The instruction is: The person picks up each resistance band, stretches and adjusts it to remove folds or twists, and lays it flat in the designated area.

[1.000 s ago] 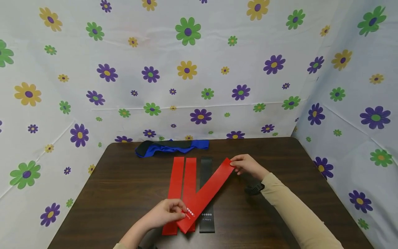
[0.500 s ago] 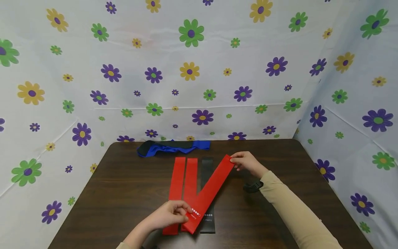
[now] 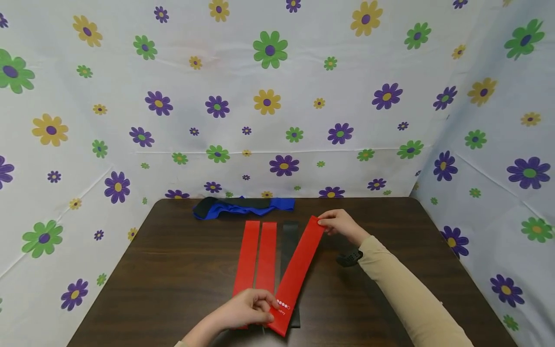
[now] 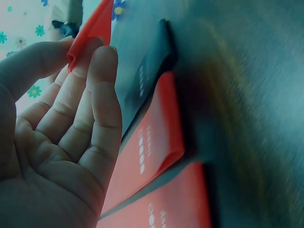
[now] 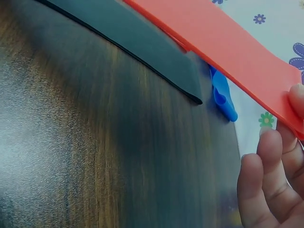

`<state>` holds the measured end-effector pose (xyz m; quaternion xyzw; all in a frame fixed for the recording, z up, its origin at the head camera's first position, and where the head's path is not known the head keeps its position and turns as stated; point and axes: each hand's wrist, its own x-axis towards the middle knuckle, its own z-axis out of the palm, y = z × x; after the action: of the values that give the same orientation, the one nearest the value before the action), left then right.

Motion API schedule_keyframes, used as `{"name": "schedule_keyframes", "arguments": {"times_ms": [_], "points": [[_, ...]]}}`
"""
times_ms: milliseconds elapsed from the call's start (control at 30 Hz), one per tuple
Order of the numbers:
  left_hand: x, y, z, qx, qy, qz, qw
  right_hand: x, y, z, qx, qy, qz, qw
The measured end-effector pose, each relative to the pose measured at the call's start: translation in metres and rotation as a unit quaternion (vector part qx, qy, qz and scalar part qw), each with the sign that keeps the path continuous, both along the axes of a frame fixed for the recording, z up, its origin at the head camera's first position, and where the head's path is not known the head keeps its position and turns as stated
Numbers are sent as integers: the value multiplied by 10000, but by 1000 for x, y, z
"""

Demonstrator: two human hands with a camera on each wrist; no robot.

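A flat red resistance band with white dots and lettering is stretched out between both hands, above the table and slanting over a black resistance band. My left hand pinches its near end between thumb and fingers; in the left wrist view the end of the held band is folded between the fingertips. The far end is pinched by my right hand, also seen in the right wrist view at the band's edge. Two more red bands, a left one and a right one, lie side by side, their near ends behind the left hand.
Along the back edge of the dark wooden table lies a crumpled blue and black cloth-like piece. A white flowered sheet hangs behind and at both sides. A dark watch-like band is at the right wrist.
Both hands have carried the held red band; its near end has shifted right, off the flat red band and over the black one, and it now stands steeper. The head view has tilted slightly.
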<state>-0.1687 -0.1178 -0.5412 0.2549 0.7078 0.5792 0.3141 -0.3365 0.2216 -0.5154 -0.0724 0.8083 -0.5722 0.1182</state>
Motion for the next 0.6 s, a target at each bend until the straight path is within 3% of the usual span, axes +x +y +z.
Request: {"name": "schedule_keyframes", "arguments": {"times_ms": [600], "points": [[7,30,-5,348,-331,-71,9988,-9,-5,1,248,52,-122,9996]]}}
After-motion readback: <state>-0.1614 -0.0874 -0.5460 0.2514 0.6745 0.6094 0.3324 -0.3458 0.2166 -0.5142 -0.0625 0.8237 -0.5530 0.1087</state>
